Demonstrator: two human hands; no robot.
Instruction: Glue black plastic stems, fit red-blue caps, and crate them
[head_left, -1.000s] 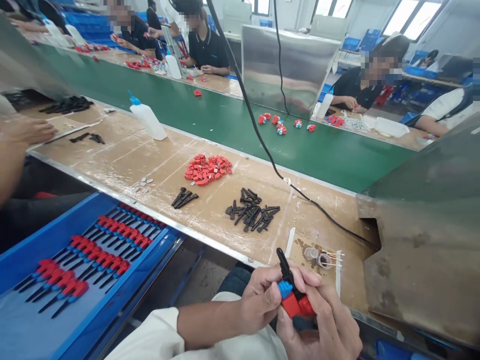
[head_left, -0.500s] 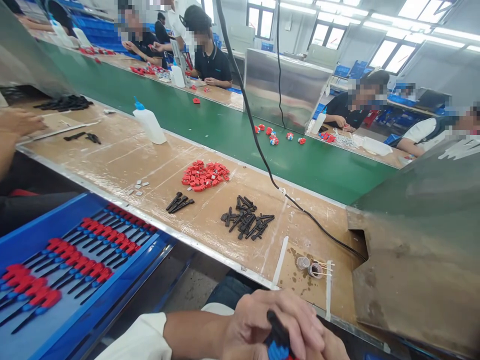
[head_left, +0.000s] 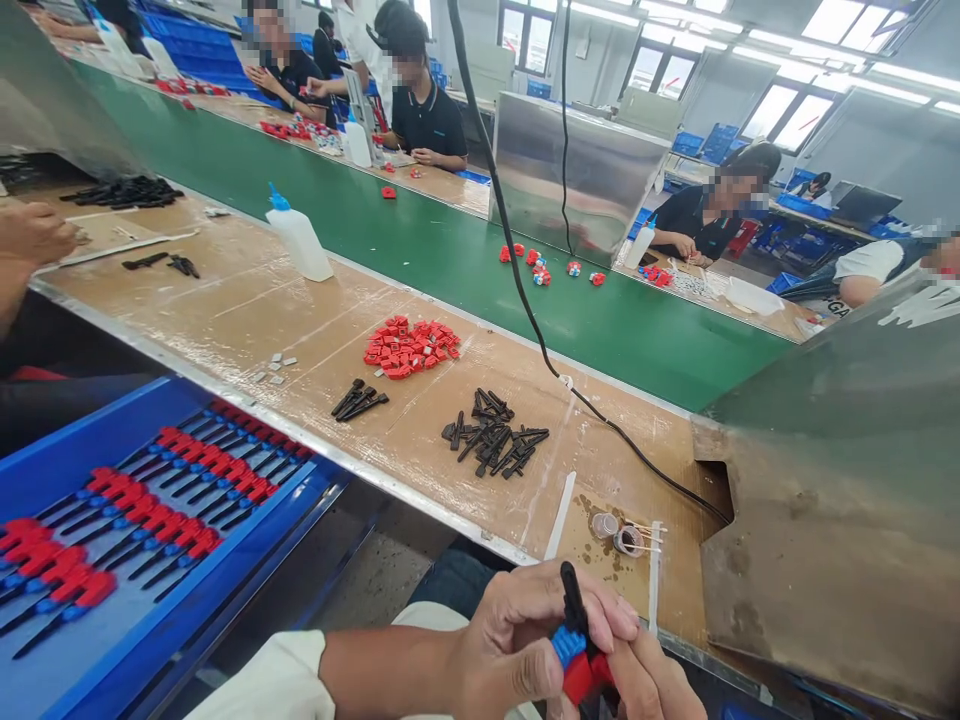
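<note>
Low in the view, my left hand [head_left: 499, 640] and my right hand [head_left: 649, 675] are closed together around a small plastic piece [head_left: 577, 675]. It has a red body, a ribbed blue section and a black stem pointing up between my fingers. My left thumb lies across its near side; part of the red body is hidden by my fingers. Beyond my hands are a loose pile of black stems [head_left: 495, 435], a smaller group of black stems [head_left: 360, 400] and a heap of red pieces [head_left: 411, 346] on the brown worktop [head_left: 420, 470].
At left, a blue tray [head_left: 150, 650] holds rows of red, blue and black pieces. Two small cups [head_left: 628, 541] with cotton swabs stand at the right. A white bottle [head_left: 300, 240] stands by the green belt [head_left: 420, 235]. A black cable [head_left: 517, 290] hangs across; co-workers sit opposite.
The piece in my hands has turned and risen slightly, with its stem more upright and more red showing. My left thumb has come into view on it.
</note>
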